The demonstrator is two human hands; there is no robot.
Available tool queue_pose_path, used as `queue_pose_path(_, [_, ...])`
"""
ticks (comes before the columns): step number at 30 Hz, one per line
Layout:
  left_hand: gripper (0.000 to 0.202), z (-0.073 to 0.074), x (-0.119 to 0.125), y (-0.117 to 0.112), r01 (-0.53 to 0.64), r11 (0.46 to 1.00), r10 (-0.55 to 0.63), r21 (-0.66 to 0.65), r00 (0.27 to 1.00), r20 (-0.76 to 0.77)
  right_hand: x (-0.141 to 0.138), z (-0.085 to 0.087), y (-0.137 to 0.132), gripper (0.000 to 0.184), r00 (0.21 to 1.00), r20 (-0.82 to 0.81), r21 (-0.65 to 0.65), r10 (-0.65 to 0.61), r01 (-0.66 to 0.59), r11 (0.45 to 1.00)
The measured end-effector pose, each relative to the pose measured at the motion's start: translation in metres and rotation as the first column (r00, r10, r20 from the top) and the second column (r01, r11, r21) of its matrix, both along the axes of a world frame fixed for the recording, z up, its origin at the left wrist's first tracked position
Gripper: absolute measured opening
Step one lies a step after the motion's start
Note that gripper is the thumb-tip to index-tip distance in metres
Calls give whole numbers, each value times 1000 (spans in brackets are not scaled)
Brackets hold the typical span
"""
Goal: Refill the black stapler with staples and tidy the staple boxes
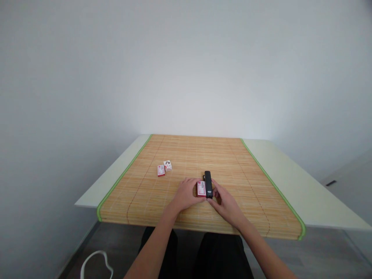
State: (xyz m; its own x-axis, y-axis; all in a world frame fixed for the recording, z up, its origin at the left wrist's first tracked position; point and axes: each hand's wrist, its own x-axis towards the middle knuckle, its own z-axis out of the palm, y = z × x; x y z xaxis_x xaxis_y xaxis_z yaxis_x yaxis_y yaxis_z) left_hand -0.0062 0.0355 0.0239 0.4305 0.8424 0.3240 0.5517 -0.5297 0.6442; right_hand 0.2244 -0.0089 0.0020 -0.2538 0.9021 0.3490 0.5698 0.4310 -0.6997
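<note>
My left hand (pixel 187 192) is closed around a small red and white box (pixel 201 188), its thumb at the near edge and its fingers at the far edge. Right beside that box stands a black stapler (pixel 208 185), lying lengthwise away from me. My right hand (pixel 226 201) grips the stapler from the right, thumb near its front end. Box and stapler are side by side, apparently touching. The undersides of both, and some fingertips, are hidden.
Further left on the bamboo mat (pixel 186 151) are a second red and white box (pixel 161 170) and a small white box (pixel 167 165) with a dark picture. The mat, edged in green, covers the middle of a white table (pixel 286 166) against a wall. A white cable (pixel 99 254) hangs at lower left.
</note>
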Motion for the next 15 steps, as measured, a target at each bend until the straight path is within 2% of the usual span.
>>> queue_pose_path(6, [68,2,3,0,4,1000,-4,-13,1000,15,-1,1,0,78,1000,-19,-8,6,-6,1000])
queue_pose_path(8, [78,1,4,-3,12,1000,-11,-17,999,38,0,1,0,78,1000,-16,-8,-2,2,1000])
queue_pose_path(10, [96,0,-2,-5,9,1000,-7,-17,997,79,0,1,0,78,1000,-9,-10,-11,11,1000])
queue_pose_path(12, [106,-1,-19,-3,-34,999,34,-5,993,117,0,0,0,80,1000,-6,-19,-15,15,1000])
queue_pose_path(15, [86,-3,-71,11,-223,973,215,51,968,127,0,-2,0,83,1000,-7,-23,-27,27,999])
